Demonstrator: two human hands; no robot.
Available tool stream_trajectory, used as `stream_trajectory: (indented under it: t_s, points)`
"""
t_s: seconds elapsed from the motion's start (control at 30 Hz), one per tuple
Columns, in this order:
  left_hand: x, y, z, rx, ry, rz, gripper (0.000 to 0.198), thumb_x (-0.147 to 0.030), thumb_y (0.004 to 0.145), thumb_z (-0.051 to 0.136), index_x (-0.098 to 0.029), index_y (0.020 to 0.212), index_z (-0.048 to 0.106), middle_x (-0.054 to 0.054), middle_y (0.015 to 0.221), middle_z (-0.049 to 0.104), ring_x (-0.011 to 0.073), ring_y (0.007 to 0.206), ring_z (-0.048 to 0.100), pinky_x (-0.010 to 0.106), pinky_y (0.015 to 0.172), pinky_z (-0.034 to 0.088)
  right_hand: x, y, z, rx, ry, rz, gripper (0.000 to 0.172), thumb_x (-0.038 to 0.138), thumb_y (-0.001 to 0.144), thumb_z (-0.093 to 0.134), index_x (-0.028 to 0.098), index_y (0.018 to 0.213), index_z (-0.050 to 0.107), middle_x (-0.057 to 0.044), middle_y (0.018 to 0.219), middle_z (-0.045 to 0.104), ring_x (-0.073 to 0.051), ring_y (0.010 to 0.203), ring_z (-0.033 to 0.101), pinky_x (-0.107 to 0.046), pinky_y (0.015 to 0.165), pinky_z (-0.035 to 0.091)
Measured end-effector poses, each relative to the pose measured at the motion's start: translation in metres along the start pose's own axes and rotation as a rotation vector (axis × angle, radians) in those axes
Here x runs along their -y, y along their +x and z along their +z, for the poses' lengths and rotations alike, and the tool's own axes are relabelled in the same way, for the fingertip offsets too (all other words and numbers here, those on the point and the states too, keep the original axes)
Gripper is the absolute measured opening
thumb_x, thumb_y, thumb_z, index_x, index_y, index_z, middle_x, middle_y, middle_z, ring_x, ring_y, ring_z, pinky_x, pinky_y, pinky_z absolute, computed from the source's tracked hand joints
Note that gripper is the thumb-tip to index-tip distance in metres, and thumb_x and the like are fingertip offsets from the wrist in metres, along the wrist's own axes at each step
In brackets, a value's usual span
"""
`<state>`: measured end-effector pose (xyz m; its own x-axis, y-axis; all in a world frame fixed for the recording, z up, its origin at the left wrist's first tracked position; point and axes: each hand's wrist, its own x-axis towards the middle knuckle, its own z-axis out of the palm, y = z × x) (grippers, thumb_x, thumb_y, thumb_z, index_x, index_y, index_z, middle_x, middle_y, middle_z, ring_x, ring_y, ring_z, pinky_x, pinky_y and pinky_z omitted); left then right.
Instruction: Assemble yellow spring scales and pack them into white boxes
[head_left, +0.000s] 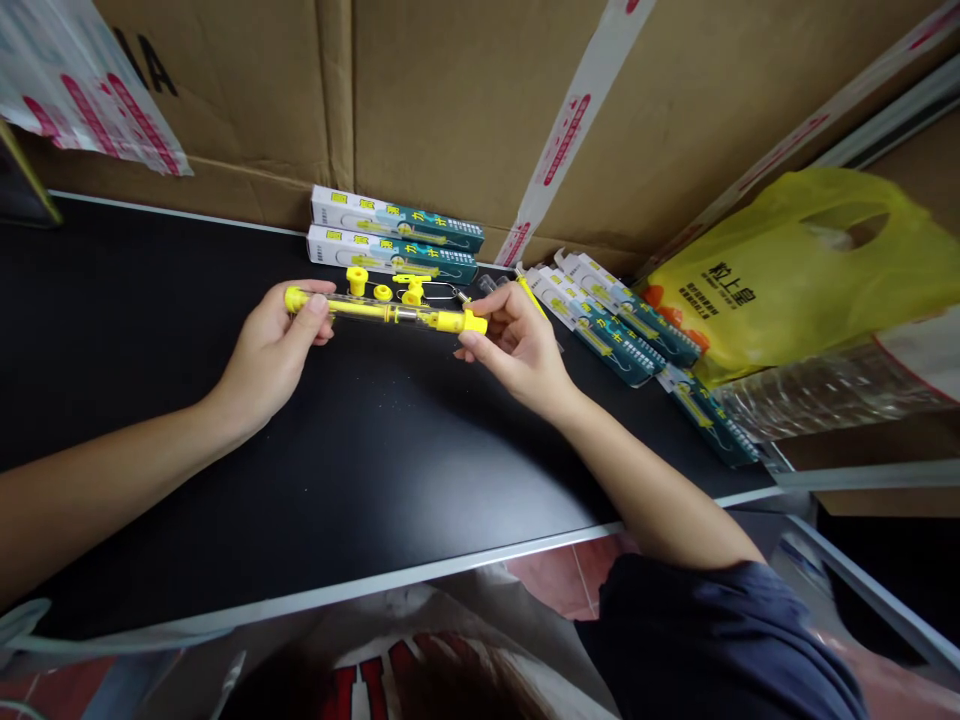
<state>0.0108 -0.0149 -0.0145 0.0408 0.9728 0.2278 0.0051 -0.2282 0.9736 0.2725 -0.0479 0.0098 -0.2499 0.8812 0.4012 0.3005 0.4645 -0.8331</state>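
Note:
A clear tubular spring scale (pixel 382 310) with yellow ends is held level above the black table. My left hand (pixel 274 345) grips its left end between thumb and fingers. My right hand (pixel 525 345) pinches the yellow cap (pixel 474 322) at the other end. Inside the tube a yellow rod and a short metallic part show. Just behind it on the table lie a yellow flanged plug (pixel 356 281), a yellow ring (pixel 383 293) and a yellow fitting (pixel 412 287) close to a metal hook. Clear tubes (pixel 491 284) lie partly hidden behind my right hand.
Two product boxes (pixel 394 255) lie against the cardboard wall (pixel 450 120). Several more boxes (pixel 600 325) lie at the right, near a yellow plastic bag (pixel 810 260) and a ribbed clear plastic item (pixel 810 390). A pale edge (pixel 450 570) borders the black table (pixel 360 480).

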Motion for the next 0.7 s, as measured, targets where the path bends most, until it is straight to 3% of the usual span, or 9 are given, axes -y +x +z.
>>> stream_trajectory:
  t_s: [0.07,0.2,0.33,0.47,0.7]
  points:
    - [0.0010,-0.0003,0.0002,0.009,0.013,0.024,0.008,-0.028,0.094,0.061,-0.022,0.098,0.064,-0.001,0.075,0.059,0.0115,0.070,0.058,0.027,0.074,0.053,-0.0001,-0.0004,-0.0026,0.003,-0.062,-0.021,0.037,0.056,0.090,0.065,0.025,0.102,0.048,0.001,0.086,0.058,-0.012,0.070,0.062,-0.030,0.066,0.061]
    - [0.0026,-0.0004,0.0010,-0.009,0.013,0.039,0.014,-0.036,0.092,0.064,-0.023,0.092,0.058,-0.002,0.074,0.058,0.0129,0.069,0.059,0.030,0.072,0.052,0.0053,-0.0017,-0.0084,0.053,-0.148,-0.056,0.032,0.051,0.094,0.061,0.025,0.108,0.048,-0.001,0.092,0.058,-0.014,0.076,0.062,-0.032,0.070,0.059]
    - [0.0035,0.0010,0.0006,-0.023,0.013,0.029,0.010,-0.030,0.094,0.060,-0.021,0.091,0.057,-0.003,0.072,0.055,0.0122,0.069,0.058,0.028,0.072,0.050,0.0089,-0.0025,-0.0098,0.093,-0.159,-0.075,0.032,0.050,0.098,0.055,0.026,0.117,0.045,-0.002,0.092,0.058,-0.015,0.077,0.063,-0.032,0.069,0.058]
    - [0.0052,0.0023,0.0000,-0.019,0.009,0.041,0.009,-0.030,0.094,0.059,-0.021,0.092,0.057,-0.003,0.073,0.055,0.0125,0.069,0.058,0.028,0.072,0.049,0.0066,-0.0022,-0.0084,0.109,-0.147,-0.074,0.027,0.047,0.100,0.052,0.026,0.116,0.043,-0.001,0.091,0.057,-0.014,0.075,0.064,-0.030,0.066,0.057]
    - [0.0082,0.0027,-0.0021,-0.007,0.049,0.094,0.023,-0.044,0.090,0.065,-0.023,0.095,0.056,-0.002,0.077,0.057,0.0146,0.073,0.059,0.031,0.075,0.049,0.0060,-0.0008,-0.0068,0.133,-0.077,-0.050,0.027,0.049,0.101,0.050,0.026,0.112,0.044,0.002,0.086,0.054,-0.012,0.070,0.061,-0.030,0.064,0.057]
